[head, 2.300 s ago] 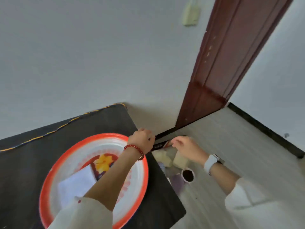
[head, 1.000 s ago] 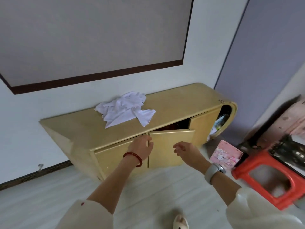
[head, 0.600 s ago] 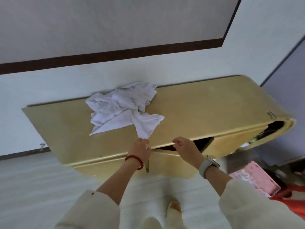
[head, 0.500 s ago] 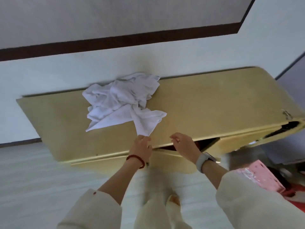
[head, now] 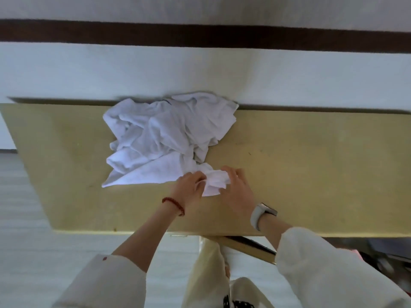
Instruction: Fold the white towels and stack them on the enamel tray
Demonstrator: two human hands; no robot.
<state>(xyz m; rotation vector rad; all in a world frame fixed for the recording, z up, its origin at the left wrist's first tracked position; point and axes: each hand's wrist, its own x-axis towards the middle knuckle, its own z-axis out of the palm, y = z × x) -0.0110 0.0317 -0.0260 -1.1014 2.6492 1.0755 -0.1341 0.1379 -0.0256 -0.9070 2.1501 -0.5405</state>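
Fingers (head: pixel 201 182) of both hands pinch one corner of the white towels (head: pixel 169 138), bunching it between the left hand (head: pixel 189 190) and right hand (head: pixel 236 191). That crumpled heap lies on the cabinet (head: pixel 311 163) top, its far edge against the wall. Towels look soft, light and limp, likely tangled together; taking two corners of one edge should free a single towel.

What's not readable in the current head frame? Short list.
- Towel count: the white towels are one crumpled heap, with layers covering each other.
- Enamel tray: outside the head view.
- Fingertips of the left hand and right hand: buried in the towel corner they hold.
- Cabinet inside: hidden under its top; door barely shows.
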